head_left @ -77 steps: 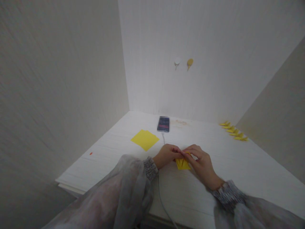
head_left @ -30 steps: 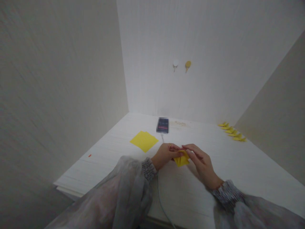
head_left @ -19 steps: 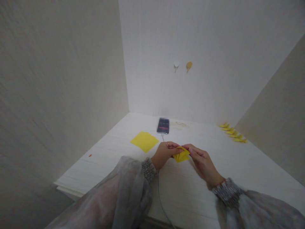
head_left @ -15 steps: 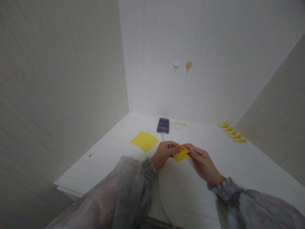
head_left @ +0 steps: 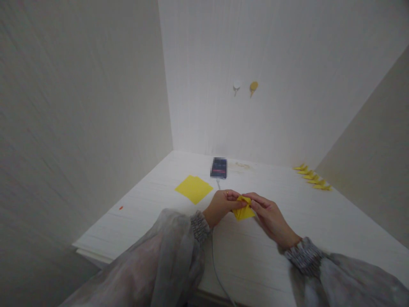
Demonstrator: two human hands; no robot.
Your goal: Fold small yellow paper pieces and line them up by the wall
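Note:
A small piece of folded yellow paper (head_left: pixel 243 213) is held just above the table between my two hands. My left hand (head_left: pixel 222 207) pinches its left side, the thumb lying across the front face. At its upper right edge, the thumb and fingertips of my right hand (head_left: pixel 270 215) close on a flap. Creases fan out over the front, and the top is bent and partly hidden by my fingers. Left of my left hand, flat yellow paper (head_left: pixel 193 189) lies on the table, turned like a diamond.
Several folded yellow paper figures (head_left: pixel 315 180) stand in a row at the back right. A phone (head_left: pixel 219 168) with a blurred screen lies near the back wall, its cable (head_left: pixel 214 264) running under my left wrist to the front edge. Two hooks (head_left: pixel 253 86) hang on the wall.
The upper part of the folded paper has been bent over and its top corner looks reshaped. My right fingertips have shifted slightly left and inward. Everything else stays put.

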